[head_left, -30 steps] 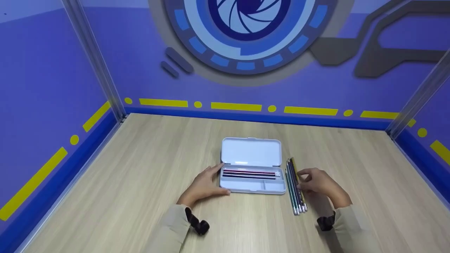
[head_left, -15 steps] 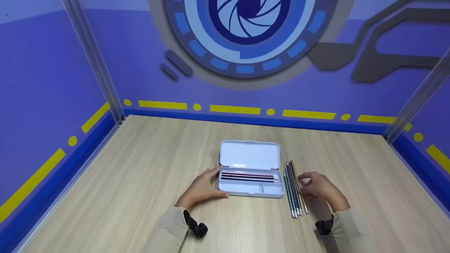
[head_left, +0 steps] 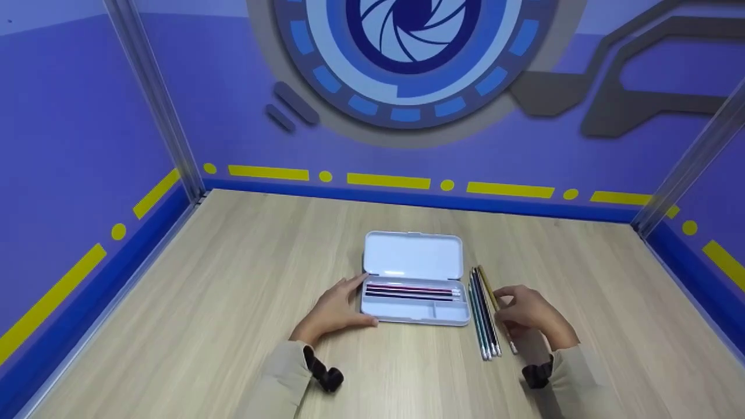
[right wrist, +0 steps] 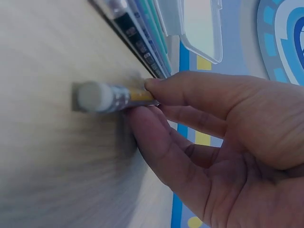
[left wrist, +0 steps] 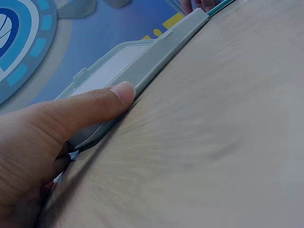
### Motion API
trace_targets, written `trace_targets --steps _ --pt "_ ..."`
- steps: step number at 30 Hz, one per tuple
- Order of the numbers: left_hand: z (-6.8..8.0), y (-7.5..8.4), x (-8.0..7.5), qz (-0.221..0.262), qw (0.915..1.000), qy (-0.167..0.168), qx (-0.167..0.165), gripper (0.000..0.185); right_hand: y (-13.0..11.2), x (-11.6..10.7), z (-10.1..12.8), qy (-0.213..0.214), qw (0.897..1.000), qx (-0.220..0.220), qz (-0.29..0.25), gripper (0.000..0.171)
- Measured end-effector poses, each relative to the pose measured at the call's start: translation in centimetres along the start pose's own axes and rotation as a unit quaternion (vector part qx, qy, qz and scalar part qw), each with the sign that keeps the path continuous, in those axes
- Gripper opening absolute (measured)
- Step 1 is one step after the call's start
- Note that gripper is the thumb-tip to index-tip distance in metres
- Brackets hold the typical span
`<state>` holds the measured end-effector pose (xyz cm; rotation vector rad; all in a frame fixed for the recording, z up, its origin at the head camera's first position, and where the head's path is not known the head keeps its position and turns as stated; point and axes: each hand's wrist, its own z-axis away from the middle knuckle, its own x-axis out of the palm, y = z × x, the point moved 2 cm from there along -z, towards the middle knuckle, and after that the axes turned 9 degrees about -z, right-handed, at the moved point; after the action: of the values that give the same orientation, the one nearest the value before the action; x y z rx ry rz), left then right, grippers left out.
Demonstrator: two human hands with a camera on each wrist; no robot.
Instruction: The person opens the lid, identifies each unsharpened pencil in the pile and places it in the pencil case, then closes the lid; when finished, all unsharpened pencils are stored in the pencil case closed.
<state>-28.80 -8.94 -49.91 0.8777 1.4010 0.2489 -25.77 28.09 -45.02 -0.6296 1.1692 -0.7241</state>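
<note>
A white pencil case (head_left: 398,311) lies with its lid raised at the back, and several dark red and dark pencils (head_left: 410,292) lie in its long rear compartment. My left hand (head_left: 336,309) grips the case's left end, thumb (left wrist: 107,101) against the front wall and fingers reaching toward the back corner. At the right, my right hand (head_left: 531,309) pinches a yellow pencil (head_left: 488,285) between thumb and fingers. The white eraser end (right wrist: 95,97) of that pencil points toward the right wrist camera. Just left of it lie several green and dark pencils (head_left: 484,317), side by side.
A light wood table (head_left: 262,244) bears everything. Blue panels (head_left: 244,116) with yellow marks stand along its back and sides, joined by metal corner posts (head_left: 154,93). Dark wrist devices (head_left: 329,378) sit at both cuffs.
The yellow pencil's eraser end has swung right, away from the other pencils, in my right hand's pinch. My left hand keeps its place on the case. The head view has tilted slightly.
</note>
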Motion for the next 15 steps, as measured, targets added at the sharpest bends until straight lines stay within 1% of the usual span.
trace_targets --steps 3,8,13,15 --pt "0.0 -0.1 0.0 -0.004 1.0 0.002 0.005 0.101 0.1 0.0 -0.1 -0.007 1.0 0.004 -0.003 0.06" --pt "-0.1 0.1 0.0 -0.002 1.0 -0.002 -0.001 0.102 -0.1 -0.4 -0.4 -0.007 1.0 0.005 -0.007 0.062" --pt "0.0 0.0 0.1 -0.001 0.9999 -0.005 -0.009 0.102 -0.8 -0.8 -0.5 -0.008 1.0 -0.029 0.0 0.06" --pt "0.0 -0.1 0.1 -0.001 0.9999 -0.006 -0.009 0.102 -1.3 -0.9 -0.6 0.0 0.999 -0.041 0.006 0.057"
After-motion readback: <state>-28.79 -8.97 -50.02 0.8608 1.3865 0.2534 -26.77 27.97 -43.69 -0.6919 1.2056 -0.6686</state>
